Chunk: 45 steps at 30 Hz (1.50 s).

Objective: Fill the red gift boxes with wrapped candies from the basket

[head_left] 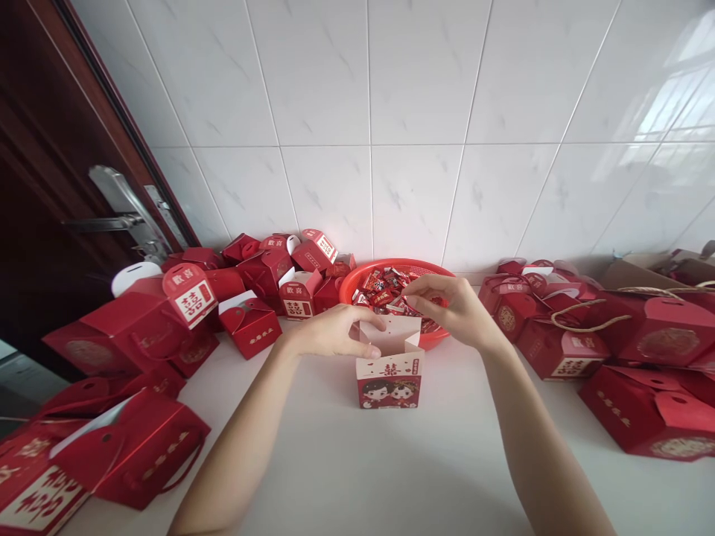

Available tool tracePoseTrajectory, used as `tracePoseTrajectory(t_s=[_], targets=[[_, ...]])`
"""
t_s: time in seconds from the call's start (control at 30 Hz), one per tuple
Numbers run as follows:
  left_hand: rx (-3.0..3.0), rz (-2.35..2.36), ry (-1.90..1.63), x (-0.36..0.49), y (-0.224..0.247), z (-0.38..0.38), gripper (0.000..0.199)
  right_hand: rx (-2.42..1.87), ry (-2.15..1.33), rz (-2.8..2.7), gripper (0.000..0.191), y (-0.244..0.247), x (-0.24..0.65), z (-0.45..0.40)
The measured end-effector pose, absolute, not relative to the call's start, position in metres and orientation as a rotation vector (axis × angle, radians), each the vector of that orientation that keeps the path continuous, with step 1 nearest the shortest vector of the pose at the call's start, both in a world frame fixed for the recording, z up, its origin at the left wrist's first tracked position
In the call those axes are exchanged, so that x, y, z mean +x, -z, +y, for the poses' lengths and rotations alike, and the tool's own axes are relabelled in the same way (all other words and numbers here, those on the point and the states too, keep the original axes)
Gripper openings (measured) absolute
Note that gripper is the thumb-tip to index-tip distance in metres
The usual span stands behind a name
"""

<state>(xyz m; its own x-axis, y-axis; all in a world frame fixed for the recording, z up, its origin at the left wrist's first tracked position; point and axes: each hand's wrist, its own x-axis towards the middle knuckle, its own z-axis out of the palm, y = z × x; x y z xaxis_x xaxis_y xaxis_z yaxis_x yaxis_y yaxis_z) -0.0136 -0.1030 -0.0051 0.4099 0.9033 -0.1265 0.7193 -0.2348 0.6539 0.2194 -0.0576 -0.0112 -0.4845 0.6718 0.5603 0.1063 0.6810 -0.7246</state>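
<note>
Okay, hard bits first. The left hand (329,333) covers the left side of the open box (389,383), so I honestly can't tell if it's clamped on the edge or just resting there; its thumb and fingertips do sit apart around the mouth. The right hand (452,305) is over the red basket (433,341), thumb and fingers near each other, but whether there's anything between them, no clue. It also hides some of the wrapped sweets (385,286) in there, and the inside bottom of the box is out of sight.

Box is upright in the middle of the white table (357,469), on the near side of the basket, flaps up. Red boxes on the left (131,313) and red boxes on the right (659,327) overlap like crazy, and some get cut off at the picture's sides. At far right there's a brown carton (637,269), partly blocked too. The dark door (45,112) at far left is cropped.

Count: two hands, one open box with two cartoon figures printed on its near face, one basket, one carton, one door handle (112,222). Sweets? Lots, too jumbled to number. Same with the red boxes, each side has several, but no exact figure from me.
</note>
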Motion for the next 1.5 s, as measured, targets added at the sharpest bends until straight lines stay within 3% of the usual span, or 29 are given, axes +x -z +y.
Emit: tracePoseTrajectory(t_s=[0.3,0.43,0.57,0.63,0.73,0.83,1.07,1.33,1.5], targets=[[2.260,1.316,-0.559,-0.007,0.010,-0.105,0.031,-0.776,-0.770,-2.193,0.036,0.017,0.238,-0.044],[2.280,1.310,-0.987,-0.009,0.004,-0.110,0.014,-0.733,-0.936,-2.220,0.052,0.018,0.234,-0.044],[2.201,1.288,-1.414,-0.013,0.001,-0.113,0.009,-0.492,-1.247,-2.145,0.039,0.021,0.219,-0.048],[2.123,1.284,-1.539,-0.013,0.001,-0.113,0.013,-0.441,-1.368,-2.084,0.036,0.024,0.213,-0.049],[1.966,1.190,-1.656,-0.011,0.000,-0.115,0.042,-0.456,-1.444,-1.945,0.034,0.028,0.212,-0.045],[1.911,1.037,-1.694,-0.009,-0.003,-0.120,0.063,-0.447,-1.430,-1.619,0.033,0.031,0.215,-0.040],[1.848,1.107,-1.667,-0.007,-0.005,-0.122,0.060,-0.479,-1.323,-1.587,0.032,0.029,0.205,-0.044],[1.922,1.143,-1.533,-0.009,-0.002,-0.111,0.023,-0.533,-1.371,-1.659,0.037,0.026,0.206,-0.047],[1.928,1.173,-1.503,-0.009,-0.001,-0.111,0.020,-0.556,-1.314,-1.695,0.036,0.022,0.209,-0.049]])
